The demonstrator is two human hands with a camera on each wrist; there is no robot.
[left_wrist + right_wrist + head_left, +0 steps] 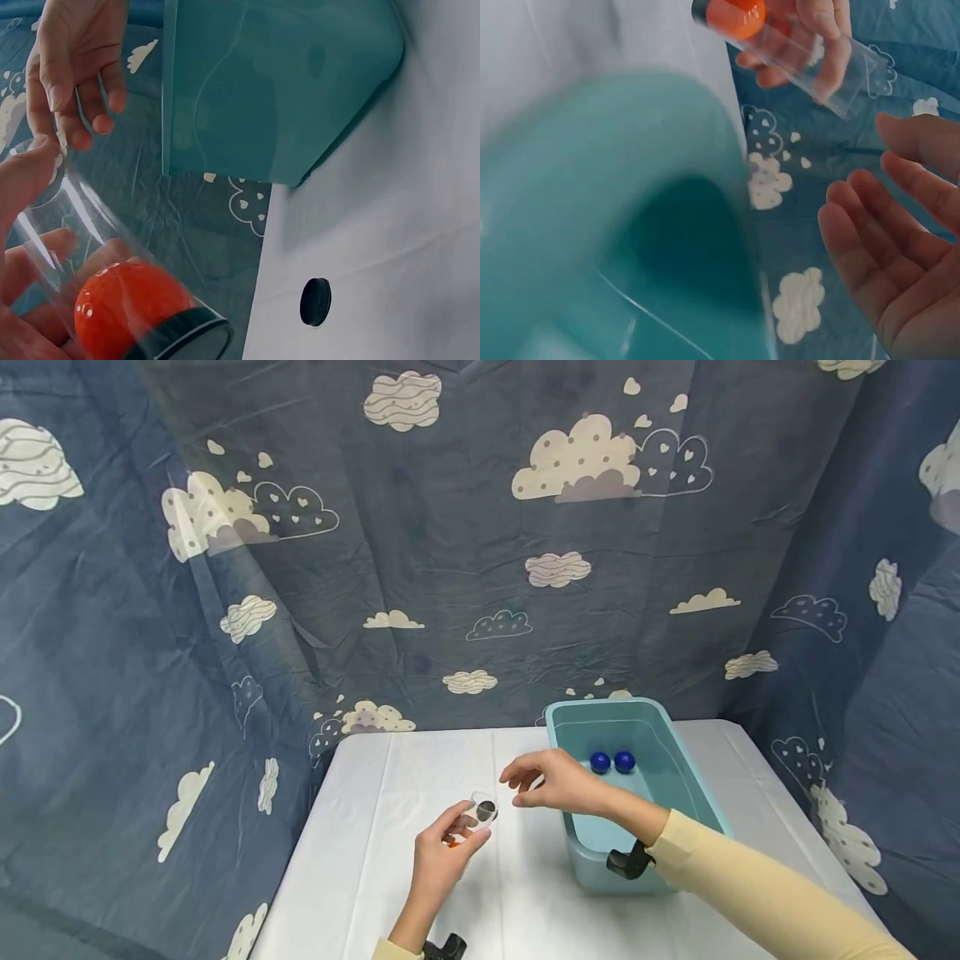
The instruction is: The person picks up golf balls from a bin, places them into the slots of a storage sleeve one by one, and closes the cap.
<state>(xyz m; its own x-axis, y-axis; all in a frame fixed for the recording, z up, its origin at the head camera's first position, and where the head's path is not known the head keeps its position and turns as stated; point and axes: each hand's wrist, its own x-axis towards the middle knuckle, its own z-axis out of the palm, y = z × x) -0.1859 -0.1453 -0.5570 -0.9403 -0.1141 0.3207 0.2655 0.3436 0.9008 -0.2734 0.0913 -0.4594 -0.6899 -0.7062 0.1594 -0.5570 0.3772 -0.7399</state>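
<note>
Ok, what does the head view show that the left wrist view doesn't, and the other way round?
Only the head view shows the two blue balls inside the teal bin, and the cloud-print backdrop in full. Only the left wrist view clearly shows the orange ball inside the clear tube, and a small black cap on the white table. Both show the left hand gripping the tube, the right hand open close by, and the bin.

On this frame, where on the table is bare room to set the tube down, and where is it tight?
Free: the white table left of the left hand, and the strip behind the hands up to the cloud backdrop. Crowded: the middle, where the left hand holds the clear tube with an orange ball, the right hand hovers, and the teal bin holds two blue balls.
</note>
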